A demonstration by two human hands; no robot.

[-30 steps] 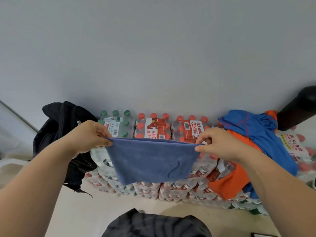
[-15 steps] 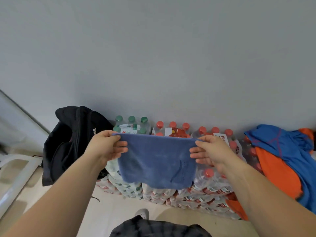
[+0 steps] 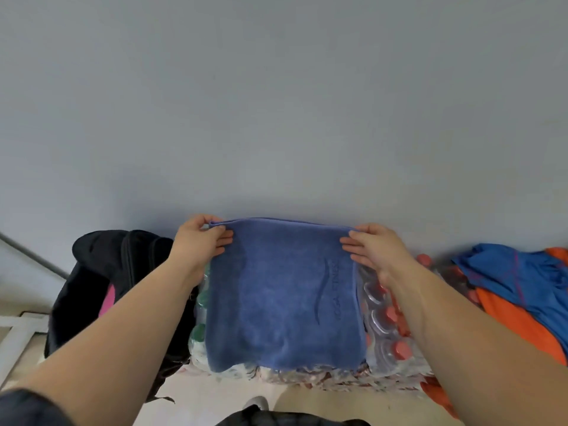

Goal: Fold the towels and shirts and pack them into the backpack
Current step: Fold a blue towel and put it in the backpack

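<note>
Two towel (image 3: 282,302) top corners pinched, L hand (image 3: 199,241) & R hand (image 3: 378,250).

A folded towel (image 3: 282,302), pinched at its far corners by the left hand (image 3: 199,241) and right hand (image 3: 375,250), hides most of the bottle packs (image 3: 387,321) between and below the two grips. How the thumbs sit behind the cloth cannot be told. Lettering (image 3: 336,290) pressed into the towel below the right grip is too faint to read. Left of the left grip, the forearm covers part of the backpack (image 3: 107,272), where a pink item (image 3: 107,299) shows only as a sliver. Right of the right grip, the blue shirt (image 3: 516,278) and orange shirt (image 3: 507,318) run off the frame's edge.
</note>
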